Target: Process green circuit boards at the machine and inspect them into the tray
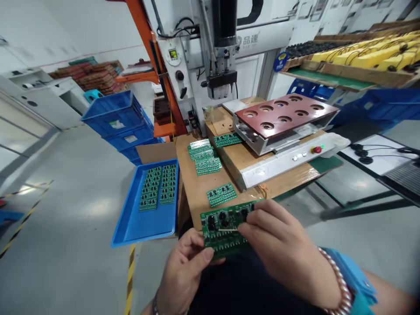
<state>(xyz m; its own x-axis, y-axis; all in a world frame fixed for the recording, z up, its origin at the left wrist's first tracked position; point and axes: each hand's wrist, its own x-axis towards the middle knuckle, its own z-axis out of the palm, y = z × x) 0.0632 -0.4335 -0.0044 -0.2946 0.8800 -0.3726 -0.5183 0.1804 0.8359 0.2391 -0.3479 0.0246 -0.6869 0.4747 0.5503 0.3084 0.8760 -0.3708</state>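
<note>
My left hand (187, 264) grips the lower left corner of a green circuit board (226, 240), thumb on top and fingers beneath. The board is tilted toward me and carries round black parts along its upper half. My right hand (278, 240) is closed over the board's right side, pinching a thin pale stick (228, 230) that points left across the board. Whether the stick's tip touches a part, I cannot tell. Just beyond lies another circuit board (222, 195) on the brown table (190, 188), with a pile of circuit boards (204, 157) farther back.
At left, a blue tray (126, 223) holds two columns of boards, with stacked blue crates (114, 118) behind. A machine with a reddish-brown fixture plate (278, 120) stands ahead; a red button (316, 150) is on its front bar. Yellow parts (367, 54) fill a rack at right.
</note>
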